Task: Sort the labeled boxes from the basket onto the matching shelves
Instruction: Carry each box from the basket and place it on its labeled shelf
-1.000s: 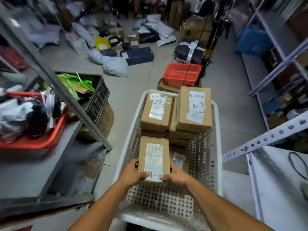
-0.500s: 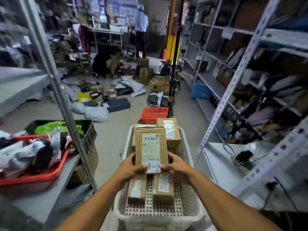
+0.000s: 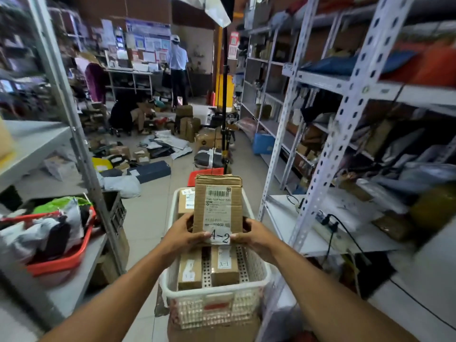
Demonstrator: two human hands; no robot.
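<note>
- You hold the A-2 box [image 3: 217, 206] upright above the white basket [image 3: 214, 296], label side toward you; barcode at the top of the label, "A-2" handwritten at its lower edge.
- Your left hand [image 3: 181, 234] grips the box's lower left edge, thumb laid across the front just beside the "A-2" mark, fingers wrapped behind.
- Your right hand [image 3: 255, 234] grips the lower right edge the same way, thumb tip on the label's bottom corner. The thumbs nearly meet under the writing.
- Inside the basket, directly below the held box: two cardboard boxes lying flat side by side. The right one reads A-1 [image 3: 224, 265]; the left box [image 3: 190, 270] carries a label too blurred to read.
- At the basket's far end, behind the held box: another box [image 3: 186, 201], top corner marked "A-2".
- The basket sits on a cardboard carton [image 3: 214, 330].
- Left of the basket: a grey shelf [image 3: 74, 280] carrying a red tub [image 3: 61, 260] stuffed with bagged parcels.
- Right of the basket: white perforated-post shelving [image 3: 345, 114]; its low shelf holds a power strip [image 3: 325, 224] with a black cable.
- Beyond the basket: a red crate [image 3: 204, 172] on the floor, scattered parcels, and a person [image 3: 177, 67] standing at a far desk, back turned.
</note>
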